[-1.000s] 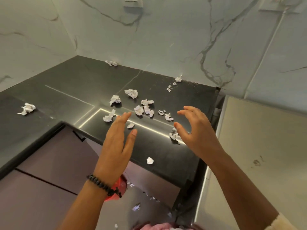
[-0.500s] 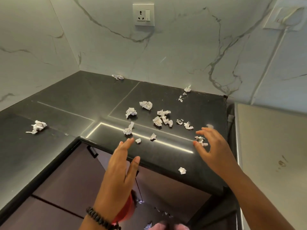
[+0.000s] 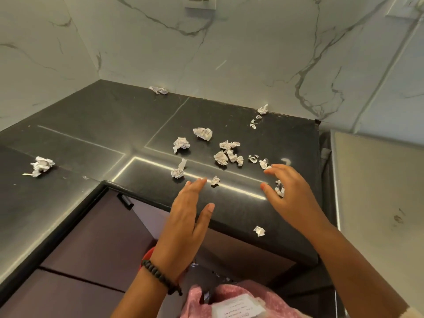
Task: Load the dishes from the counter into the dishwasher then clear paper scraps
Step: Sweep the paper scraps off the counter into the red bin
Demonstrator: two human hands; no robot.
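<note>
Paper scraps (image 3: 226,154) litter the black counter (image 3: 91,125), one lone wad (image 3: 41,165) at 9 o'clock, most at centre. Left hand (image 3: 187,222) at 6 o'clock, fingers straight, empty, half hiding something red (image 3: 146,254). Right hand (image 3: 291,193) at 3 o'clock, fingers spread, partly covering a scrap (image 3: 280,190); contact unclear. Wall socket (image 3: 200,2) cut off at 12.

No legible writing anywhere

A white label (image 3: 237,308) on the pink garment (image 3: 270,301) at the bottom edge is showing a few printed lines, but they are coming out too blurred and tilted to read. The crumpled paper scraps (image 3: 223,157) on the black counter (image 3: 91,125) are carrying faint dark marks, none forming a readable word or number.
</note>
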